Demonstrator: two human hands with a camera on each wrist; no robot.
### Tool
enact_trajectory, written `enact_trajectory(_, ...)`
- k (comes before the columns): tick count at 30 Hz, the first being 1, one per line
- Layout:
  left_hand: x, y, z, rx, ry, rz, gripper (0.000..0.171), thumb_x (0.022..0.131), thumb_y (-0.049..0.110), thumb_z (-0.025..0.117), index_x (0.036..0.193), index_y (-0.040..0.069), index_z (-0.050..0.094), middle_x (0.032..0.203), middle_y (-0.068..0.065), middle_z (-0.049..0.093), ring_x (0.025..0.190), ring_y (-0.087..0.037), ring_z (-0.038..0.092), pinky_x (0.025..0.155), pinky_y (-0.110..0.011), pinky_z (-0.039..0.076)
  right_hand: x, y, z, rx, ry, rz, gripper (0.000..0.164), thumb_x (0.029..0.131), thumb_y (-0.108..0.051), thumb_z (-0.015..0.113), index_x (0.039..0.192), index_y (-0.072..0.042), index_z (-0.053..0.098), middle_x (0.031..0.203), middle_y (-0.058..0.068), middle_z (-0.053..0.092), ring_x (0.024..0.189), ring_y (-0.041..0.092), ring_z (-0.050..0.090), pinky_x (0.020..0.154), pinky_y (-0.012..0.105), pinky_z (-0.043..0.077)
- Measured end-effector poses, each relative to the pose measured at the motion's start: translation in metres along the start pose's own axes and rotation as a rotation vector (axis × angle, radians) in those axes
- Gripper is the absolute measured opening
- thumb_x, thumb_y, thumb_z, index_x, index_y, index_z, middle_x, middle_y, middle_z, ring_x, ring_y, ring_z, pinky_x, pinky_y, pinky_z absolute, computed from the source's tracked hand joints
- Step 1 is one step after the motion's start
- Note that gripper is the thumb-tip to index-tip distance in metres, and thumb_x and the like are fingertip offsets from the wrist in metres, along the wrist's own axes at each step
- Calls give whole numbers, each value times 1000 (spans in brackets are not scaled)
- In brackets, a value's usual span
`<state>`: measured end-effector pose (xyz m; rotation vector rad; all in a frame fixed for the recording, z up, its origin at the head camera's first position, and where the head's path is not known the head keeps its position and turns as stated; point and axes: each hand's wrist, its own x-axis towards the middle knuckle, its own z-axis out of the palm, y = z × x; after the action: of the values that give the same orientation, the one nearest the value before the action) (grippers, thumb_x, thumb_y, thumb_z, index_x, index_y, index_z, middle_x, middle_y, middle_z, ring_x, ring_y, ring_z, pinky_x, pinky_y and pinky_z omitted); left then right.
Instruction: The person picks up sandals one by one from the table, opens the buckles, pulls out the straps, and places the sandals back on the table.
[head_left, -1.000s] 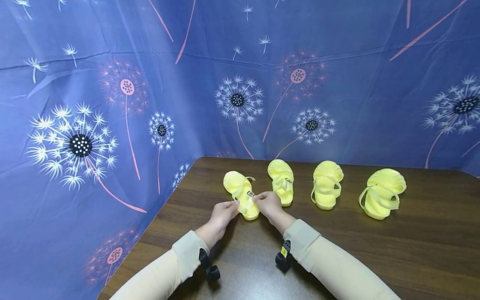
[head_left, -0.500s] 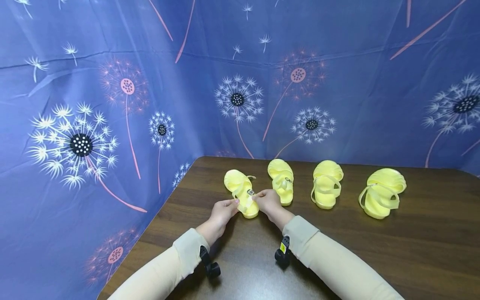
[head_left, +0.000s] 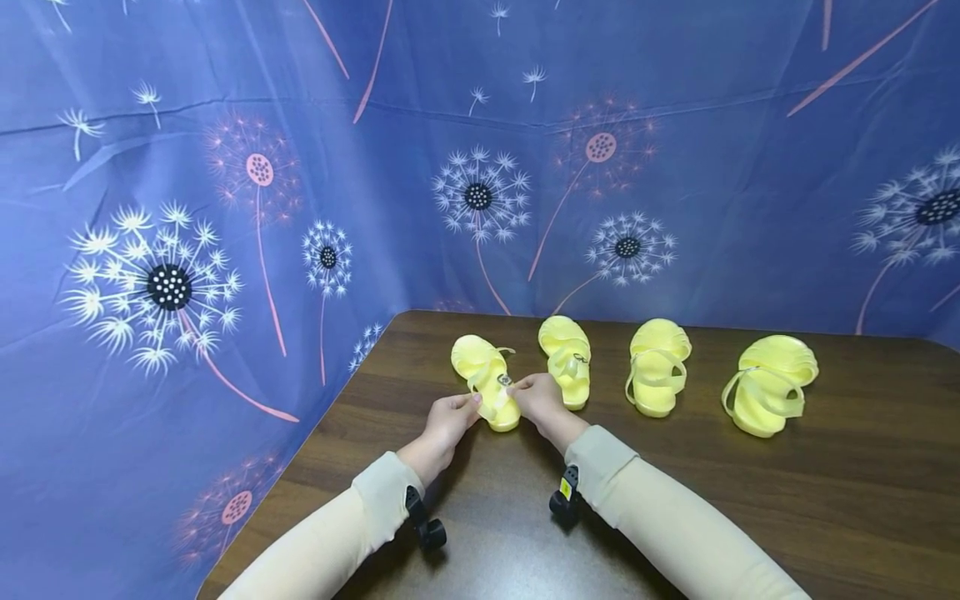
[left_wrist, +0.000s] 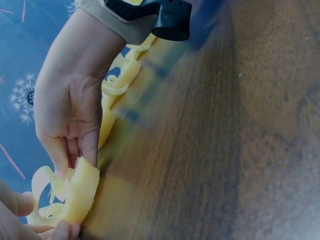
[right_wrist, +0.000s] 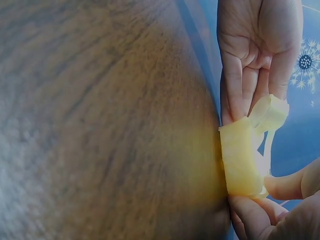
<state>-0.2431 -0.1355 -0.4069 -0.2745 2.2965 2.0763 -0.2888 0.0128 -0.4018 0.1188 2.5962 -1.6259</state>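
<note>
A pale yellow sandal lies toe away on the brown wooden table, leftmost in a row of matching sandals. My left hand grips its left side near the heel; in the left wrist view, this hand's thumb is by the strap. From the right, my right hand pinches the sandal's side near the dark round buckle. In the right wrist view, the heel stands between both hands, with the right thumb at the strap. The hands partly hide the sandal's sides.
Right of the hands stand three more yellow sandals: one close beside my right hand, a second and a third farther right. A blue dandelion-print cloth hangs behind and left of the table. Both wrists carry black cameras.
The held sandal has shifted slightly away from me, with both hands moving along and keeping their hold. The other sandals stay where they were.
</note>
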Motion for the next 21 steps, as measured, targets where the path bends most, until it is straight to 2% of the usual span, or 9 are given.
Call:
enact_trajectory(3, 1, 0, 1, 9, 5, -3, 36, 101, 13, 52, 123, -14, 57, 129, -27, 58, 115, -23, 59, 105, -40, 45, 1, 0, 0, -5, 2, -4, 15, 87, -12, 68, 88, 2, 72, 91, 13, 68, 81, 19, 55, 61, 21, 44)
enact_trajectory(11, 4, 1, 0, 14, 11, -9, 37, 101, 14, 52, 125, -14, 55, 131, -27, 57, 121, -30, 57, 107, -41, 43, 3, -2, 2, -34, 12, 5, 13, 86, -13, 69, 86, 0, 72, 89, 12, 68, 80, 19, 56, 62, 22, 43)
enact_trajectory(21, 7, 1, 1, 17, 22, -16, 37, 100, 14, 53, 126, -13, 56, 132, -26, 56, 122, -32, 56, 106, -40, 44, 4, -5, 2, -35, 13, 52, 14, 88, -15, 68, 90, -1, 72, 100, 13, 68, 89, 22, 56, 69, 25, 45)
